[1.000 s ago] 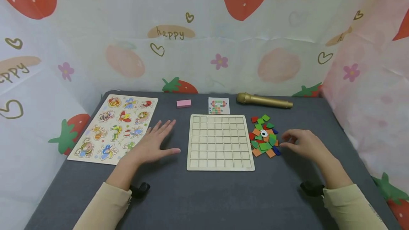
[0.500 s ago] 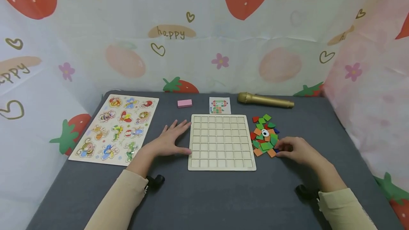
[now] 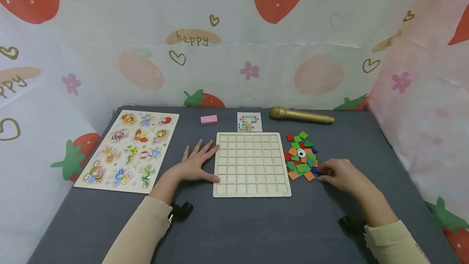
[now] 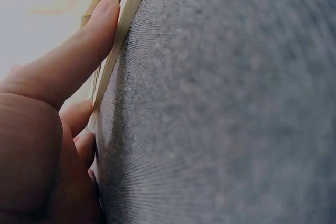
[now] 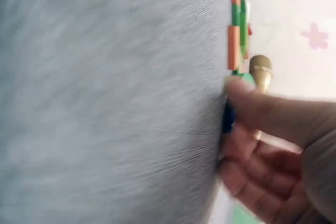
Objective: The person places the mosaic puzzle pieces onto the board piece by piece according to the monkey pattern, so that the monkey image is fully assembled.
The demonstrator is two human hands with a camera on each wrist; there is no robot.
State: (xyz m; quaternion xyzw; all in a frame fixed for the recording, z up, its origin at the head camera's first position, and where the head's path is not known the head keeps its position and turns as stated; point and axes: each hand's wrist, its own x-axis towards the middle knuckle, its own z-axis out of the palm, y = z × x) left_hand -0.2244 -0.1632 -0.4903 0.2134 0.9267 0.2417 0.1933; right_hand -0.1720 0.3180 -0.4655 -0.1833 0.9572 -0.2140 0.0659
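Observation:
A pale wooden grid board lies flat in the middle of the table in the head view. My left hand has its fingers spread, with thumb and fingertips touching the board's left edge; the left wrist view shows the thumb against that edge. To the right of the board lies a loose pile of red, green, orange and blue tiles, with a round eye piece on top. At the pile's right side my right hand pinches a blue tile between thumb and index finger, close to the tabletop.
A pattern card lies behind the board, with a pink block to its left and a gold microphone to its right. An insect-picture board covers the table's left side. A printed curtain hangs behind.
My left hand has moved right from beside the picture board to the grid board's edge. My right hand has come slightly lower and closer to the pile, onto a blue tile.

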